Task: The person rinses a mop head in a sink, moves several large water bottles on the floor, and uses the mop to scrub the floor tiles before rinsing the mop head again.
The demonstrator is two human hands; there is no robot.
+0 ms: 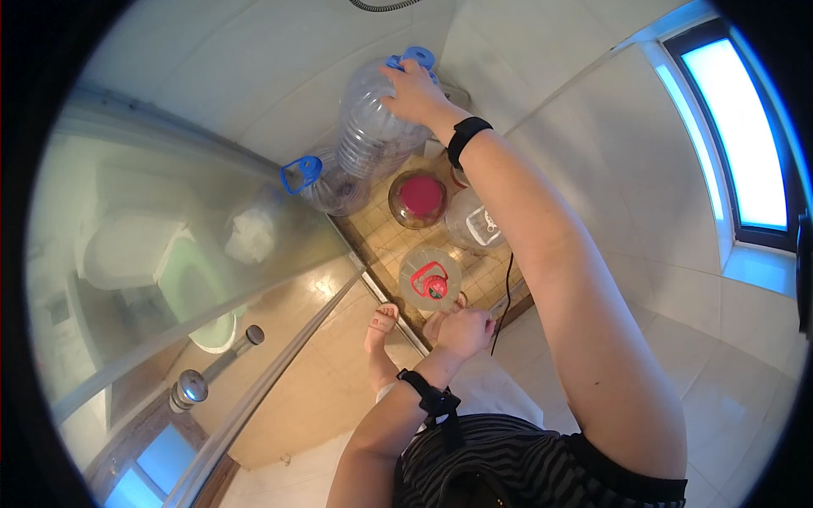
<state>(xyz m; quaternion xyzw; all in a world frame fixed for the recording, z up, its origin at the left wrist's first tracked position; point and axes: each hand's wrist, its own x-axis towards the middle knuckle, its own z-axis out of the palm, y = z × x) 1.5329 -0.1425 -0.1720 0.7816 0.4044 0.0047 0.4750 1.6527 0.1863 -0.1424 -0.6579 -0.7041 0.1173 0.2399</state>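
Note:
My right hand (416, 92) reaches to the top of a large clear plastic bottle (375, 120), its fingers on the blue cap and handle (418, 58). My left hand (467, 331) is closed in front of my body, with nothing visible in it. Just beyond it stands a clear plastic jug with a red handle (429, 280). A jar with a dark pink lid (422, 195) is on the tiled floor, beside a clear container with a white handle (476, 222). Left of the big bottle is another clear bottle with a blue handle (303, 174).
A glass shower partition (190, 178) with a metal door knob (192, 386) runs along the left. A metal threshold (378, 286) borders the tiled shower floor. A dark cable (507, 298) lies right of the jug. A window (737, 133) is in the right wall.

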